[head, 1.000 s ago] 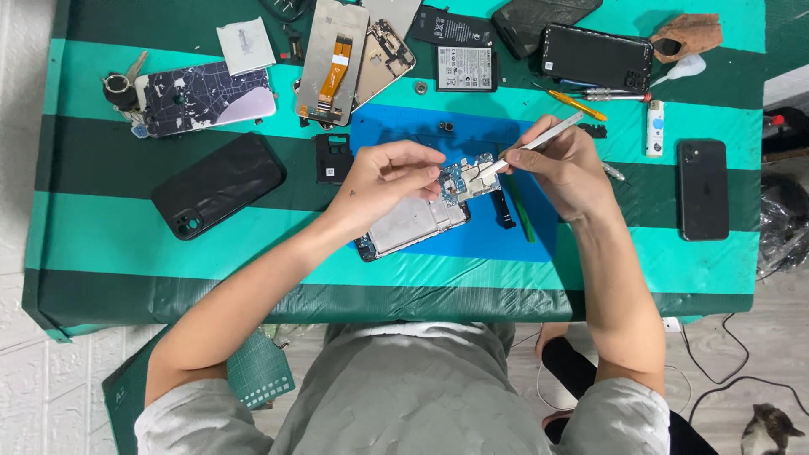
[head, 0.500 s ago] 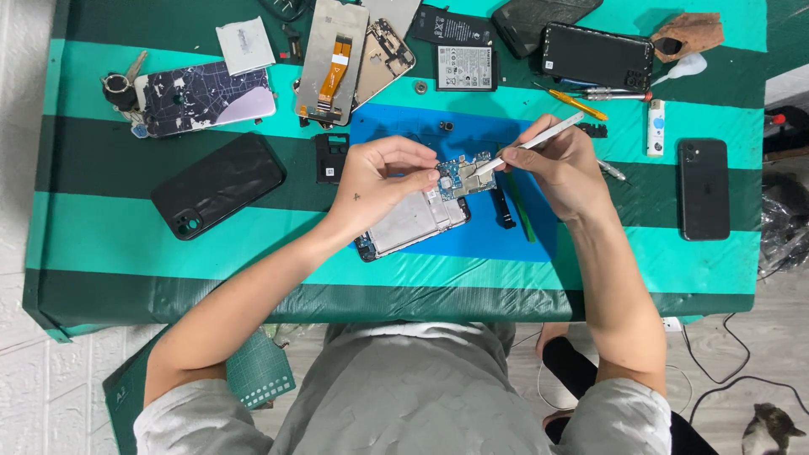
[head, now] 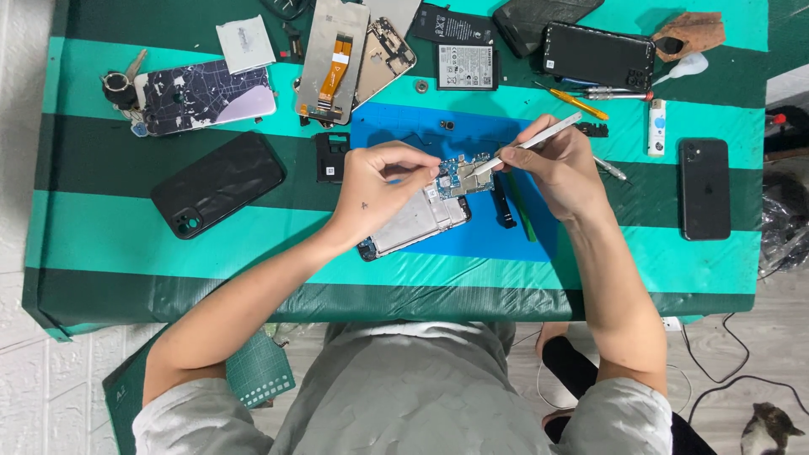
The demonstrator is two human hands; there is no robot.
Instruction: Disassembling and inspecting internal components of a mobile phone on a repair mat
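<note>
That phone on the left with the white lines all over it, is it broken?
Yes, it looks damaged. The phone back with white crack lines lies near the table's far left corner, and the lines branch across its dark surface like shattered glass. The opened phone under the left hand has its insides showing.

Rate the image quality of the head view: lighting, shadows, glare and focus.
Head view: light is even and soft, with only faint shadows under the left hand and right hand; mild sheen on the black phone; the opened phone and tweezers are sharp; straight edges bow slightly near the corners.
</note>
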